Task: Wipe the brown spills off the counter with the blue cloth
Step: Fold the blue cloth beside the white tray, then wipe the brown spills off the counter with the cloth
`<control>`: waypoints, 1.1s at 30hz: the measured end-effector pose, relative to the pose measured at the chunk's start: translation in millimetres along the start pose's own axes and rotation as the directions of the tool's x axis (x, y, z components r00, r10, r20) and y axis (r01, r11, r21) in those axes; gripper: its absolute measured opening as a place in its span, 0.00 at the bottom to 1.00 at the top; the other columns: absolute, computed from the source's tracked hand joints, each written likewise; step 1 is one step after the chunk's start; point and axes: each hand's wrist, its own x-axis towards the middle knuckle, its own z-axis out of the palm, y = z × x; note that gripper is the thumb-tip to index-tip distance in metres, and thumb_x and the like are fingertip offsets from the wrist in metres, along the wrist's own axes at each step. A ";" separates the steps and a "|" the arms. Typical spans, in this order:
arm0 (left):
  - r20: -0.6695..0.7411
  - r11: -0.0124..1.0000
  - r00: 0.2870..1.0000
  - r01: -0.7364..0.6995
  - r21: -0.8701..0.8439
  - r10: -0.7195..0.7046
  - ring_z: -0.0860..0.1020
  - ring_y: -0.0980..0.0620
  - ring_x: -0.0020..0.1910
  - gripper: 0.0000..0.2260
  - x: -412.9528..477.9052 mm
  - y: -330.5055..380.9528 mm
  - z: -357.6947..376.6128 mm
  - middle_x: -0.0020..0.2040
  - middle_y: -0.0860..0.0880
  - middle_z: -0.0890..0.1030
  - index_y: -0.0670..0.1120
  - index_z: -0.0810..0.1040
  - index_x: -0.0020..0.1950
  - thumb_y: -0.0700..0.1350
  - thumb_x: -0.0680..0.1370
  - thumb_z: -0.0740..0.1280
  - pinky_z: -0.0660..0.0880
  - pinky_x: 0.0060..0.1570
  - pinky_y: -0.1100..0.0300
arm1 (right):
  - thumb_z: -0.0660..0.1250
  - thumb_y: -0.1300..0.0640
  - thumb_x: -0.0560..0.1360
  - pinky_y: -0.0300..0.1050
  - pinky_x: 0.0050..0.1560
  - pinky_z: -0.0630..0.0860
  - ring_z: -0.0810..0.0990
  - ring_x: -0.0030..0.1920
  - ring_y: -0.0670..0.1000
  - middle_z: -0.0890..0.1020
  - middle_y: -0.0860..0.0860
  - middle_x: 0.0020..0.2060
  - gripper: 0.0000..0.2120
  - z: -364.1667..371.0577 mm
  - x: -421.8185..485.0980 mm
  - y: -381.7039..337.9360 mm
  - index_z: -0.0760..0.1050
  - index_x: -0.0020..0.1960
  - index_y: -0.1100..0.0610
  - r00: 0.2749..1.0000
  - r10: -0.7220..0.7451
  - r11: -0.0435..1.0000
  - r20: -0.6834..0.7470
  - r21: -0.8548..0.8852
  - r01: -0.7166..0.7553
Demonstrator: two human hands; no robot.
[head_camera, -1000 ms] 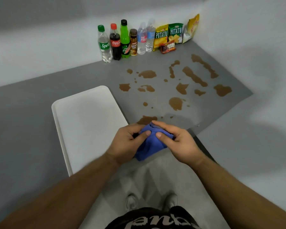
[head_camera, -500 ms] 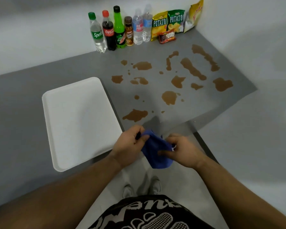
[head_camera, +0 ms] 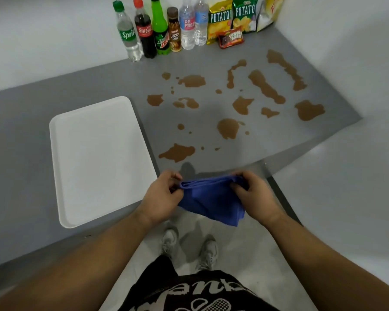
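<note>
so the blue cloth (head_camera: 211, 199) is clamped in both grips, left hand (head_camera: 161, 196) and right hand (head_camera: 254, 196), likely being readied for the brown spills (head_camera: 228, 129)

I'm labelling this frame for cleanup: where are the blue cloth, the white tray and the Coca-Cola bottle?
blue cloth (head_camera: 211, 198), head view, middle of the hanging fabric.
white tray (head_camera: 99, 158), head view, bare flat centre.
Coca-Cola bottle (head_camera: 144, 31), head view, red label.
</note>
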 end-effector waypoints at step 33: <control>-0.117 0.604 0.884 -0.208 0.770 0.453 0.54 0.41 0.83 0.26 129.3 -71.7 -114.0 0.83 0.44 0.59 0.45 0.63 0.81 0.55 0.85 0.56 0.52 0.81 0.39 | 0.43 0.37 0.80 0.65 0.81 0.40 0.41 0.84 0.58 0.44 0.54 0.85 0.38 121.9 63.4 -35.2 0.42 0.85 0.52 0.977 -0.028 0.677 -0.210 -0.723 -0.136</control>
